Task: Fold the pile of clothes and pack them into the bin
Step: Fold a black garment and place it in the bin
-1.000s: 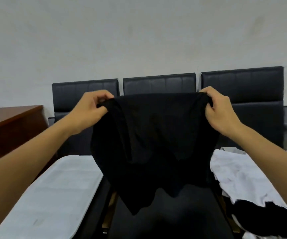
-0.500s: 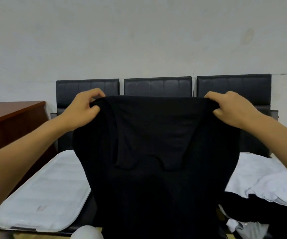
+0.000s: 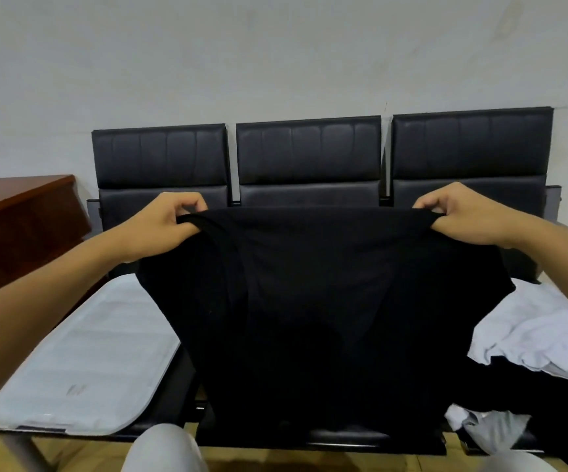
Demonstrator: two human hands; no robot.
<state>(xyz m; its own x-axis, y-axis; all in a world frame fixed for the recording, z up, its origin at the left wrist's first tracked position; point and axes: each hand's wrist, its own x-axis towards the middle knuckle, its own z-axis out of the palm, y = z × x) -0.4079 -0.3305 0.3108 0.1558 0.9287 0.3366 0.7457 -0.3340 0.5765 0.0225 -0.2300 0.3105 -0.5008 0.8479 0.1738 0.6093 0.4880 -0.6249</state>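
Note:
A black garment (image 3: 313,318) is stretched wide between both hands over the middle seat of a row of black chairs (image 3: 306,158). My left hand (image 3: 170,226) pinches its upper left corner. My right hand (image 3: 463,212) pinches its upper right corner. The cloth drapes down and its lower part lies on the seat. A pile of white (image 3: 534,328) and black (image 3: 548,396) clothes lies on the right seat. No bin is in view.
A white flat pad (image 3: 81,362) covers the left seat. A brown wooden desk (image 3: 13,212) stands at the far left. Part of a person's light trouser knee (image 3: 163,447) shows at the bottom edge. A pale wall rises behind the chairs.
Both hands have moved lower and farther apart with the garment, spreading it wider and bringing it down onto the middle seat. The view has tilted down.

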